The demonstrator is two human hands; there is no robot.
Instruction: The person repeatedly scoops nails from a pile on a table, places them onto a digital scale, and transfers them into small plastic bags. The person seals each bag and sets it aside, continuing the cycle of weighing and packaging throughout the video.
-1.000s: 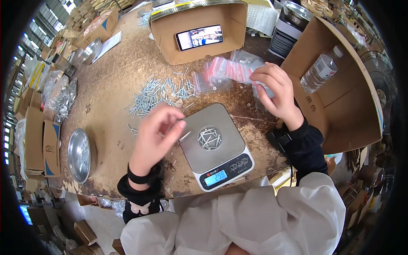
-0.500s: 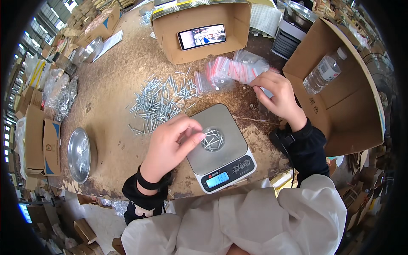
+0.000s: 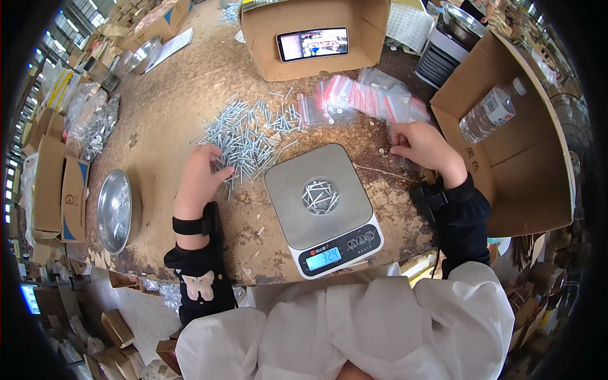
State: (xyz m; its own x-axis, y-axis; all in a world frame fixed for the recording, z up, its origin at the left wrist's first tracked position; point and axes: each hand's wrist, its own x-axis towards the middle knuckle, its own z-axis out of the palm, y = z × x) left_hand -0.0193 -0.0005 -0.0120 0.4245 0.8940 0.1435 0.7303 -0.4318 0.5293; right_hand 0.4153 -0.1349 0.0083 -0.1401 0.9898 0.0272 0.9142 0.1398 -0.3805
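Observation:
My left hand (image 3: 201,172) is at the near left edge of a loose pile of silver screws (image 3: 244,136). Its thumb and fingers are apart, and I see nothing between them. A small round dish (image 3: 321,196) with several screws in it stands on the steel plate of a digital kitchen scale (image 3: 291,221), whose blue display is lit. To the right, my right hand (image 3: 427,147) is low over the table beside the clear zip bags with red strips (image 3: 361,98). Its thumb and fingertips are pressed together; what they hold, if anything, is too small to make out.
An open carton (image 3: 386,38) with a phone (image 3: 313,44) stands at the back. On the right, another open carton (image 3: 525,171) holds a plastic bottle (image 3: 491,114). A metal bowl (image 3: 115,215) sits at the left edge, with cartons (image 3: 75,199) beyond. A small black appliance (image 3: 437,60) stands back right.
My left hand has moved left from above the dish to the screw pile. The display reading has changed. My right hand has come slightly nearer, away from the bags.

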